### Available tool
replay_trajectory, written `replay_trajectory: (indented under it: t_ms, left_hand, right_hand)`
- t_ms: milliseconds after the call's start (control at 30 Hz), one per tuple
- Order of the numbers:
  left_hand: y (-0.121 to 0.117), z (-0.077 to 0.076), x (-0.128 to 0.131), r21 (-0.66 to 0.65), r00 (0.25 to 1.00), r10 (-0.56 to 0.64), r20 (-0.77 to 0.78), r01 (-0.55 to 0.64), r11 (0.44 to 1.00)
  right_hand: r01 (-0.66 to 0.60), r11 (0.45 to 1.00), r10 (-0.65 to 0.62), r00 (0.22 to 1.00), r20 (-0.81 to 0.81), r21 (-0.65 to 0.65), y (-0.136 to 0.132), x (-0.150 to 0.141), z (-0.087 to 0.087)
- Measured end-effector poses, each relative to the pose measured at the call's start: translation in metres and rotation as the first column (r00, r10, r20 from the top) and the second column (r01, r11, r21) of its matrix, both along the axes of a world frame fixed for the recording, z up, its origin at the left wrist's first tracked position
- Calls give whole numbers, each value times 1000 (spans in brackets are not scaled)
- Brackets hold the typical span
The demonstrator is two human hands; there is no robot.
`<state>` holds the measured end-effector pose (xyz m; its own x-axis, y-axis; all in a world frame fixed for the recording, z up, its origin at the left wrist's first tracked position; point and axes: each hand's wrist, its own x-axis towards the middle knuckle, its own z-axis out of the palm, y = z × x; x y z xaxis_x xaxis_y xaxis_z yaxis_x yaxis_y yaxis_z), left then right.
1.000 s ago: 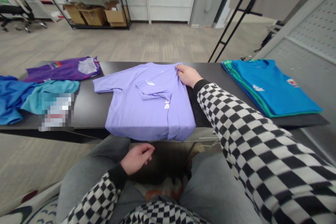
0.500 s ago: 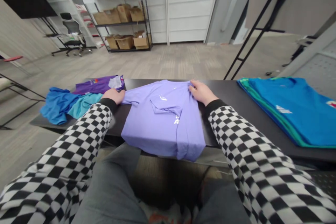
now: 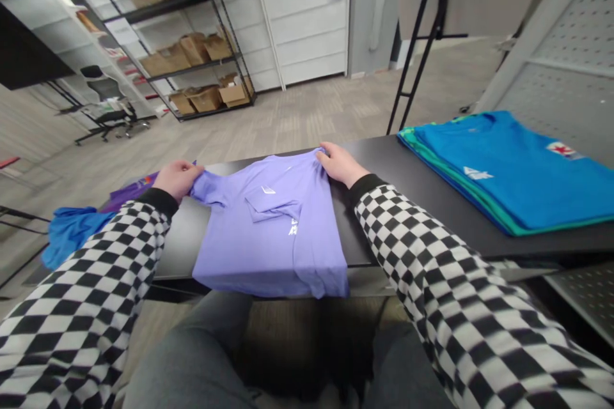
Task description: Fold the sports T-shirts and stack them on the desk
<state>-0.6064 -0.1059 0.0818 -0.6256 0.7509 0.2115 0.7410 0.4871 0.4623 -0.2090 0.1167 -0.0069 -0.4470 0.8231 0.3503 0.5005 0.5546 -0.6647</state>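
Head view: at the table's (image 3: 378, 156) left end we see a crumpled blue cloth (image 3: 77, 236), with a purple garment (image 3: 129, 193) beside it, partly hidden by our sleeve. Next comes our left hand (image 3: 178, 180), near the far edge, thumb and fingers pinching the end of the outstretched sleeve of a lilac shirt (image 3: 254, 252). From that pinch the shirt spreads to the right and toward us, its other sleeve folded over the front and its lower part hanging over the near edge. Our right hand (image 3: 339, 165) pinches the shirt's upper right corner at the far edge, so the collar lies between our two grips and the body on our side of them. Toward the table's right end, well apart, sits a stack of folded blue and green shirts (image 3: 522, 172).
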Motion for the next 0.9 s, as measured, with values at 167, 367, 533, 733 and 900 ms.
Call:
replay_trajectory:
  t_ms: [167, 367, 533, 733, 900]
  left_hand:
    - [37, 45, 79, 163, 934, -150, 325, 101, 981]
    - [101, 35, 191, 151, 868, -354, 348, 321, 935]
    - [133, -29, 260, -41, 870, -396, 292, 425, 904]
    - [139, -48, 253, 16, 733, -427, 529, 494, 869]
    - [132, -35, 187, 172, 843, -407, 352, 369, 913]
  right_hand:
    - [42, 999, -42, 998, -49, 4, 1, 1, 0]
    - [66, 998, -66, 994, -87, 1, 2, 3, 1]
    - [50, 999, -50, 997, -57, 7, -1, 4, 4]
    - [52, 998, -50, 998, -48, 26, -3, 5, 7]
    - [56, 989, -62, 997, 40, 136, -9, 5, 16]
